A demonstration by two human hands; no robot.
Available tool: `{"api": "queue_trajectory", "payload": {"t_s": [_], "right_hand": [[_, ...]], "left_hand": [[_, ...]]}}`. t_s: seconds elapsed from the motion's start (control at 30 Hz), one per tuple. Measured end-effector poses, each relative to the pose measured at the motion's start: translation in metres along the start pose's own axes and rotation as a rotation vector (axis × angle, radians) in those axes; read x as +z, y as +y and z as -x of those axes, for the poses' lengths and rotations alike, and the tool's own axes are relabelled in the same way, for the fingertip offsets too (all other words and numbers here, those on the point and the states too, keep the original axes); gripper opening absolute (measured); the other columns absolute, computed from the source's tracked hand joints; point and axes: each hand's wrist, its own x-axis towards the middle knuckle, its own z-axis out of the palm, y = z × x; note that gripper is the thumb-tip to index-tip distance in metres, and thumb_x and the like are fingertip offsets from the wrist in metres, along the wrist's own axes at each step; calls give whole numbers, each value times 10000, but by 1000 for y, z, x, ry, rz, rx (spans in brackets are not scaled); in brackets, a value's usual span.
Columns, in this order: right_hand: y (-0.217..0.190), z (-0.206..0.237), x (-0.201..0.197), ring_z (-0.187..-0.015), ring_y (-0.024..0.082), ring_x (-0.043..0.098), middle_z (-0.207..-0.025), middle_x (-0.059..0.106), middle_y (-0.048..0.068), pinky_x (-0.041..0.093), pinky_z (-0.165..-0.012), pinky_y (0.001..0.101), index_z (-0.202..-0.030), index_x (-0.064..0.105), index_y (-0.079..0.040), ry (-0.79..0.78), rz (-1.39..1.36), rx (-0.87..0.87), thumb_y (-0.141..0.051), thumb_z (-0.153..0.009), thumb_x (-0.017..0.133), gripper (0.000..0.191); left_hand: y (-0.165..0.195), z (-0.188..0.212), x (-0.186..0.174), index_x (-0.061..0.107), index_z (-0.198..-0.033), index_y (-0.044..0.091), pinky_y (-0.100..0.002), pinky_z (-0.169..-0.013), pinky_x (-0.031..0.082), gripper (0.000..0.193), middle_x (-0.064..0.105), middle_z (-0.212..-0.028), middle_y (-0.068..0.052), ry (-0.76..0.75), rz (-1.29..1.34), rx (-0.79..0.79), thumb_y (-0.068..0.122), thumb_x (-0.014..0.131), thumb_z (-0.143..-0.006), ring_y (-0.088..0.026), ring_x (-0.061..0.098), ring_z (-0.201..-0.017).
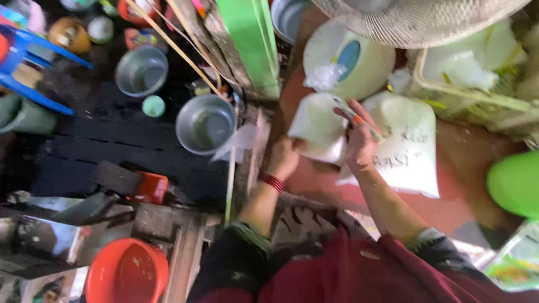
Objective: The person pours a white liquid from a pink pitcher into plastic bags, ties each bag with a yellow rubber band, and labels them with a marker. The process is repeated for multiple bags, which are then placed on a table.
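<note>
Cluttered red floor (477, 151). Left hand (284, 159) cups soft, sagging white filled bag (317, 126) underneath; right hand (359, 140) pinches pen (356, 118), steadying its side. Judged heavy, slippery; support base.

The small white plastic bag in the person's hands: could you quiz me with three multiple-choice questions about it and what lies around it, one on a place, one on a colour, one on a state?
1. Where does the large white filled sack with handwriting lie?
A. Under the orange-red plastic bucket
B. Right beside the right hand, on the reddish surface
C. Inside a metal bowl

2. What colour is the band on the left wrist?
A. Red
B. Blue
C. Yellow

3. How is the small white plastic bag held?
A. Lying untouched
B. By one hand only
C. Between both hands

Answers: 1 B, the sack lies just past the right hand. 2 A, a red band circles the wrist below the left hand. 3 C, the left hand grips its lower edge and the right hand clasps its side.
</note>
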Motion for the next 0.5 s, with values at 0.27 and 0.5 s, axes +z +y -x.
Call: {"api": "queue_trajectory", "payload": {"t_s": [0.27,0.5], "right_hand": [[-9,-16,14,-1274,309,620,-1272,675,210,444,-1139,450,-1491,474,48,-19,12,88,-381,-932,669,731],[-20,-6,4,-1174,318,685,-1235,701,211,441,-1174,428,-1341,639,71,-119,225,2,-297,-1015,617,492]], "left_hand": [[12,15,22,774,-1000,63,-367,-755,582,243,763,-1045,-134,67,86,-243,284,681,-960,-235,729,-845],[0,53,0,752,-1110,167,-389,-755,613,282,777,-1073,-84,-232,-38,-503,375,579,-1030,-261,724,-854]]}}
